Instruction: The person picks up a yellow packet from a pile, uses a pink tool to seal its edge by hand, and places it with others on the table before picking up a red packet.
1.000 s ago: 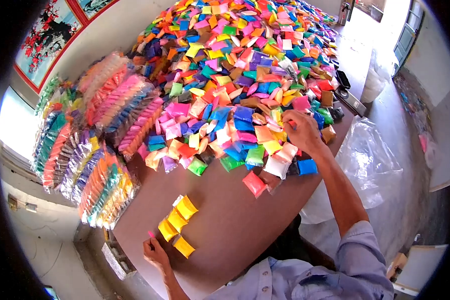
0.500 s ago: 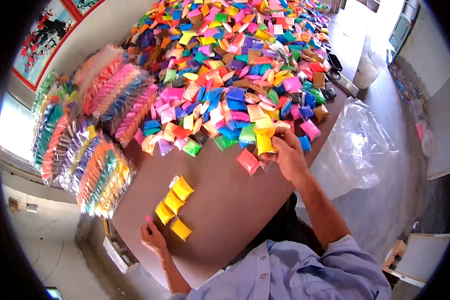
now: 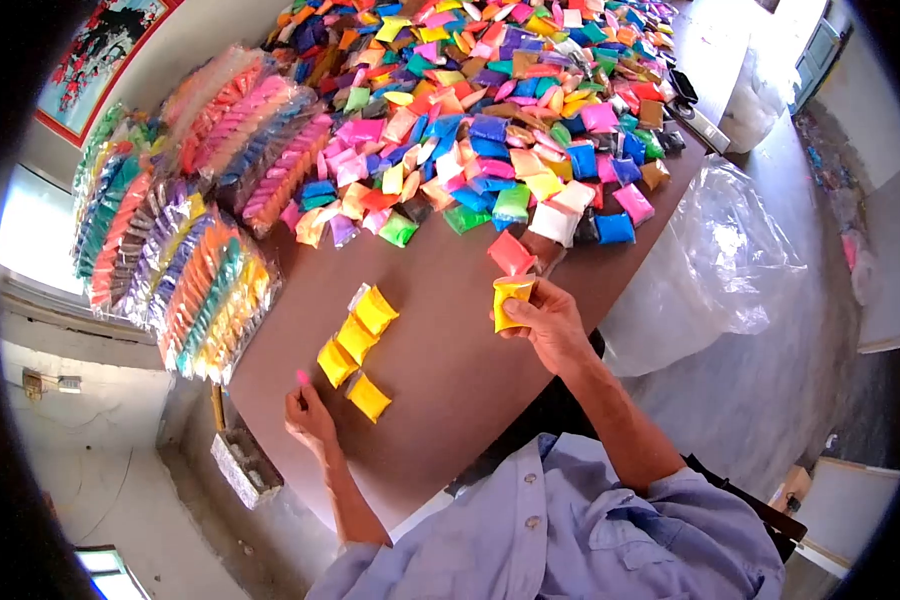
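Between the thumb and fingers of my right hand (image 3: 550,318) is a small yellow packet (image 3: 511,298) in clear film, held upright above the brown table (image 3: 450,370). My left hand (image 3: 311,420) is closed in a pinch near the table's left edge, with a small pink piece (image 3: 303,377) poking out of its fingertips; its kind is too small to tell. Just right of that hand, several yellow packets (image 3: 357,338) lie overlapping in a row, with one yellow packet (image 3: 369,398) nearest me. A coral-red packet (image 3: 511,254) lies just beyond my right hand.
A large heap of coloured packets (image 3: 490,130) covers the table's far part. Clear bags packed with rows of packets (image 3: 210,300) are stacked at the left edge. A big clear plastic bag (image 3: 720,270) hangs beside the right edge.
My right hand has drawn the yellow packet back from the heap, toward me. My left hand stays by the yellow row, still pinching the pink piece. The camera view has shifted.
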Tool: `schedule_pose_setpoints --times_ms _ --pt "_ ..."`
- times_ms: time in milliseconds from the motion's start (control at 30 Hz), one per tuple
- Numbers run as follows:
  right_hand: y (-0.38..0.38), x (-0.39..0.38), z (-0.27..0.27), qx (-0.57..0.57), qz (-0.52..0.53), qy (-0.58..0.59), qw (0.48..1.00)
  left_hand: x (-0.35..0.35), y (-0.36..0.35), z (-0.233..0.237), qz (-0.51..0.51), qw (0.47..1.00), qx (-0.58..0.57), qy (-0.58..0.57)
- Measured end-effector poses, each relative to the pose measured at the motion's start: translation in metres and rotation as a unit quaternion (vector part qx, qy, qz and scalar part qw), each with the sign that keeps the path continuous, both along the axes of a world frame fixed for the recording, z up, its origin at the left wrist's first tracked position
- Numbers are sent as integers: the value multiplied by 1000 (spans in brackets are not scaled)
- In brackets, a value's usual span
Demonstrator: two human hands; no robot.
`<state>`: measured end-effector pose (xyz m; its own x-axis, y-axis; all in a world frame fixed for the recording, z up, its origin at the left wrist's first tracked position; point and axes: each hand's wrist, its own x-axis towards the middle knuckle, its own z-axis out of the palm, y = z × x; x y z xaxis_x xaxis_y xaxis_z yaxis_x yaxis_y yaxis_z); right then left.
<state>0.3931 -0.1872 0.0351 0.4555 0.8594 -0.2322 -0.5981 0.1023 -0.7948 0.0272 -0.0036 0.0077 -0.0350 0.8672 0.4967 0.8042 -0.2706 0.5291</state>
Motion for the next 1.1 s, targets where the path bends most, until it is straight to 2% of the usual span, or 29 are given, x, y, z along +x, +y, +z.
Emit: schedule_pose_setpoints --times_ms 233,300,467,567,867,1033,1100 --pt "-7 -38 -5 7 75 -48 996 -2 0 2 5 1000 -19 -10" --pt "-9 -46 2 -8 82 -27 996 -5 1 0 16 998 -49 -23" --pt "-16 -67 -13 -16 92 -3 996 -5 0 0 16 999 -41 -31" --pt "-17 -73 -13 7 55 -55 997 -1 -2 3 -1 999 -22 -45" --pt "-16 -89 -1 -17 108 -127 986 -6 -3 -1 -12 999 5 -44" --pt "-17 -91 -11 -15 114 -120 986 -6 -26 23 -73 994 -76 7" --pt "-17 -91 -14 4 114 -132 985 -1 -44 39 -67 991 -118 -17"
